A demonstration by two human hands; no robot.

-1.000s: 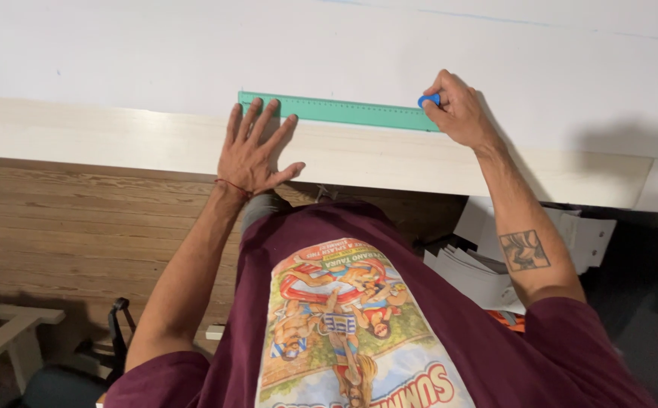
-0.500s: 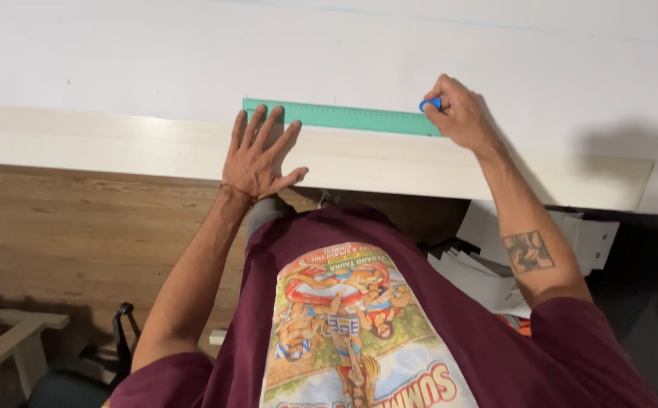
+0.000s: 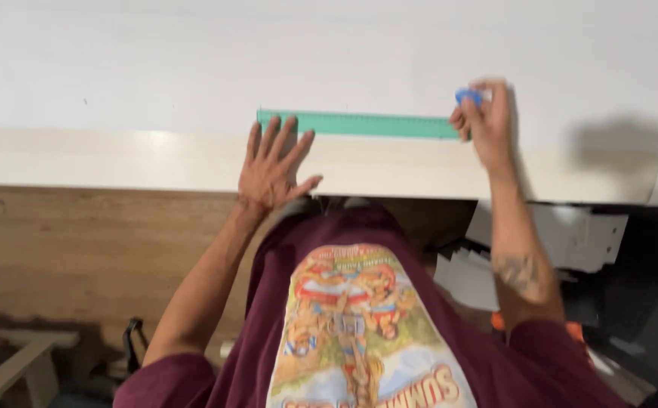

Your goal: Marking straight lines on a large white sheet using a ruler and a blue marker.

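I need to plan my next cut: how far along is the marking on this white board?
Done: the green ruler lies flat on the white board. In hand: the left hand pins its left end, and the right hand holds a blue marker at its right end. Left: no drawn line shows.

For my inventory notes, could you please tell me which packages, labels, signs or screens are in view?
Shirt print: on the maroon shirt's front, a tall multicoloured picture panel.
Ruler: long green strip with fine scale marks, on the white board, between both hands.
No packages, signs or screens.

Matt white board (image 3: 193, 60), smooth green plastic ruler (image 3: 366, 125)
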